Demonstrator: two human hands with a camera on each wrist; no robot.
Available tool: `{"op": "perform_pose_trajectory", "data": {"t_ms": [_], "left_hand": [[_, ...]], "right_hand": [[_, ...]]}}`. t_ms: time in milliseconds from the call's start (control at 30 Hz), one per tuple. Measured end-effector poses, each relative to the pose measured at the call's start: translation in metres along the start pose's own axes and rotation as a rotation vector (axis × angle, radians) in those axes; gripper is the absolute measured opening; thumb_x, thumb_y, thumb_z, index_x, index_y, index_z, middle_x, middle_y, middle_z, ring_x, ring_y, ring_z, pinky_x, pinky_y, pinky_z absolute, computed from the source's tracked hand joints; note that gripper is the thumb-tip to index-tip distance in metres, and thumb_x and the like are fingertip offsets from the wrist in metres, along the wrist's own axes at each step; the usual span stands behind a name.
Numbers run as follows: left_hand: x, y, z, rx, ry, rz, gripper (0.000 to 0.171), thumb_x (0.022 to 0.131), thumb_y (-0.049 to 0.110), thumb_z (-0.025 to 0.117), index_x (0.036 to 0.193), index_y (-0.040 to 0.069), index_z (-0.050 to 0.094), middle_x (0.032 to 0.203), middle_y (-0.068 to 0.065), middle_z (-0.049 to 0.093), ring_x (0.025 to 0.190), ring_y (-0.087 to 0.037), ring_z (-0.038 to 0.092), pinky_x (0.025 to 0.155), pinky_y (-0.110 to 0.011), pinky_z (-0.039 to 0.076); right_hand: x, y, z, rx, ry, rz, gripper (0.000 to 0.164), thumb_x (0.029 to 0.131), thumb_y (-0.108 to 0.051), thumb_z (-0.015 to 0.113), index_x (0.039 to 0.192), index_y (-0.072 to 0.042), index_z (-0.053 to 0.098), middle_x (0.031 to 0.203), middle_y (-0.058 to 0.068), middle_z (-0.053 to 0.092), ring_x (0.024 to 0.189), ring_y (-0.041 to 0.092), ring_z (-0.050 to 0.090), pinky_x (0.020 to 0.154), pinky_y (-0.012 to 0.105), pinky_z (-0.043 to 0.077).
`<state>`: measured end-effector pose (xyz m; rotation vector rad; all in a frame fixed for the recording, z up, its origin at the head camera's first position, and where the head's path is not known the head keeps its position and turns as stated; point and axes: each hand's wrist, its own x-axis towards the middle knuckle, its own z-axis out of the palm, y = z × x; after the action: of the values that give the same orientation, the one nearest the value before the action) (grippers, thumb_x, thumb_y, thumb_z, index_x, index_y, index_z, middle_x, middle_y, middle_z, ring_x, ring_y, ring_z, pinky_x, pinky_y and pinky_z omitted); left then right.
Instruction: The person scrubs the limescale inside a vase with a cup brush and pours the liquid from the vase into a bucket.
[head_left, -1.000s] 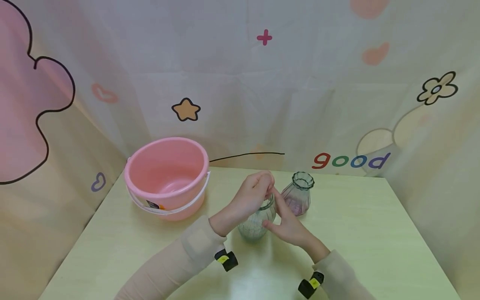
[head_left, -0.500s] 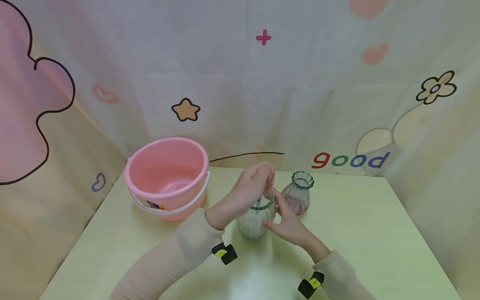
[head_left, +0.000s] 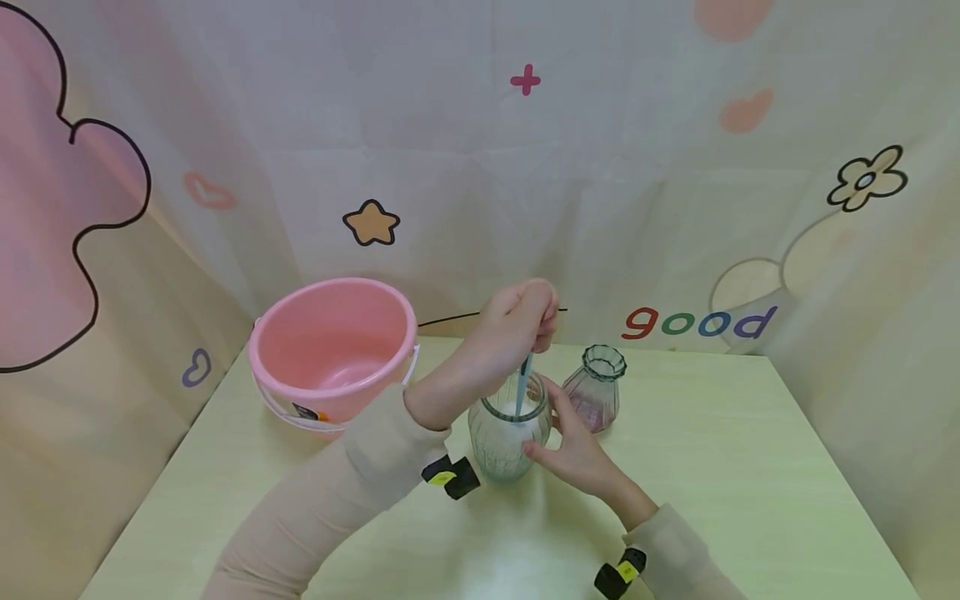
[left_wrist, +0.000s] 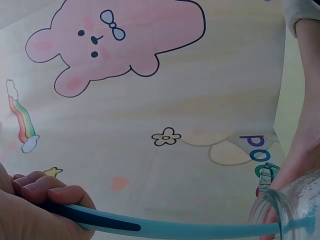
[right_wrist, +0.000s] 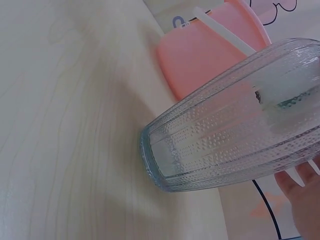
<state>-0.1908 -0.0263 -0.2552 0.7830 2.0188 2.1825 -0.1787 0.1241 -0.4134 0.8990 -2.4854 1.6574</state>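
Observation:
My left hand point(head_left: 517, 321) grips the blue handle of what looks like a bottle brush point(head_left: 523, 383), above a clear ribbed glass vase point(head_left: 495, 454). The handle runs down through the vase's mouth; in the left wrist view its dark inlay point(left_wrist: 100, 218) shows beyond my curled fingers. A whitish, blurred brush head point(right_wrist: 287, 82) is inside the vase, seen through the glass in the right wrist view. With thumb in front and fingers behind, my right hand point(head_left: 581, 458) holds the upright vase from its right side. Some of those fingers are hidden behind the glass.
A second glass vase point(head_left: 596, 392), pinkish at its base with a scalloped rim, stands just behind my right hand. The pink bucket point(head_left: 337, 287) with a white handle is at the back left of the pale table point(head_left: 720, 450). A printed curtain point(head_left: 450, 167) hangs behind.
My left hand has risen from the vase's mouth, pulling the brush handle upward so more of it shows. The brush head has come higher in the vase. My right hand stays on the vase.

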Motion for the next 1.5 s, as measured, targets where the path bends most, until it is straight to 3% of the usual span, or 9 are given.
{"op": "perform_pose_trajectory", "data": {"t_ms": [267,467,700,800,933,1167,1233,1400,1500], "left_hand": [[-0.002,-0.006,-0.001,-0.051,0.021,0.005,0.022,0.089,0.009,0.029,0.068,0.004,0.031,0.061,-0.006,0.027,0.054,-0.019,0.024,0.052,-0.027,0.025],[-0.006,-0.019,-0.003,-0.042,0.020,0.022,0.024,0.090,0.009,0.028,0.067,0.002,0.031,0.061,-0.007,0.028,0.053,-0.020,0.025,0.051,-0.027,0.025],[-0.009,-0.043,-0.003,0.007,0.078,-0.048,0.027,0.093,0.013,0.030,0.067,0.004,0.032,0.061,-0.005,0.029,0.054,-0.019,0.027,0.052,-0.027,0.026],[-0.009,-0.053,-0.005,0.021,0.086,-0.058,0.029,0.093,0.013,0.030,0.066,0.004,0.032,0.060,-0.005,0.030,0.054,-0.020,0.028,0.052,-0.028,0.026],[-0.012,-0.060,-0.004,0.053,0.079,-0.094,0.029,0.093,0.011,0.029,0.065,0.005,0.034,0.059,-0.003,0.032,0.054,-0.019,0.030,0.052,-0.028,0.028],[-0.024,-0.045,0.004,0.084,0.082,-0.131,0.027,0.090,0.007,0.028,0.063,0.005,0.032,0.058,-0.001,0.030,0.054,-0.015,0.028,0.053,-0.026,0.027],[-0.022,-0.052,0.003,0.082,0.081,-0.129,0.028,0.091,0.008,0.028,0.063,0.006,0.032,0.058,-0.002,0.031,0.054,-0.015,0.028,0.053,-0.026,0.027],[-0.016,-0.070,-0.003,0.083,0.074,-0.128,0.032,0.094,0.014,0.029,0.064,0.005,0.034,0.059,-0.003,0.032,0.054,-0.018,0.029,0.053,-0.028,0.028],[-0.014,-0.068,-0.004,0.084,0.081,-0.111,0.032,0.094,0.017,0.029,0.065,0.005,0.034,0.061,-0.004,0.033,0.054,-0.019,0.030,0.053,-0.028,0.028]], "right_hand": [[-0.001,0.002,0.002,-0.019,0.030,-0.023,0.078,0.078,-0.010,0.067,0.140,-0.006,0.020,0.137,0.018,0.032,0.122,0.035,0.033,0.092,0.055,0.036],[-0.001,0.003,0.003,-0.041,0.053,-0.013,0.077,0.077,-0.010,0.068,0.139,-0.006,0.022,0.136,0.018,0.034,0.121,0.035,0.034,0.091,0.055,0.037],[-0.003,0.039,0.010,-0.058,0.107,-0.016,0.082,0.075,-0.017,0.071,0.140,-0.019,0.022,0.138,0.007,0.034,0.122,0.026,0.034,0.091,0.054,0.037],[-0.003,0.042,0.011,-0.065,0.125,-0.029,0.082,0.075,-0.020,0.072,0.140,-0.022,0.022,0.137,0.003,0.034,0.120,0.023,0.035,0.090,0.053,0.038],[-0.004,0.036,0.013,-0.071,0.148,-0.024,0.083,0.074,-0.017,0.073,0.139,-0.019,0.022,0.136,0.006,0.035,0.118,0.025,0.036,0.090,0.053,0.038],[-0.005,-0.002,0.015,-0.069,0.167,-0.015,0.078,0.071,-0.005,0.071,0.134,0.001,0.025,0.129,0.021,0.038,0.116,0.032,0.036,0.088,0.056,0.038],[-0.005,-0.006,0.016,-0.066,0.174,0.009,0.077,0.070,-0.003,0.071,0.133,0.001,0.025,0.128,0.021,0.038,0.116,0.032,0.036,0.089,0.054,0.037],[-0.005,-0.005,0.017,-0.080,0.188,0.006,0.077,0.070,-0.003,0.071,0.133,0.001,0.026,0.127,0.020,0.039,0.114,0.034,0.038,0.088,0.054,0.038],[-0.005,0.005,0.018,-0.091,0.198,-0.018,0.080,0.070,-0.007,0.073,0.134,-0.002,0.025,0.128,0.019,0.039,0.114,0.033,0.038,0.086,0.054,0.039]]}}
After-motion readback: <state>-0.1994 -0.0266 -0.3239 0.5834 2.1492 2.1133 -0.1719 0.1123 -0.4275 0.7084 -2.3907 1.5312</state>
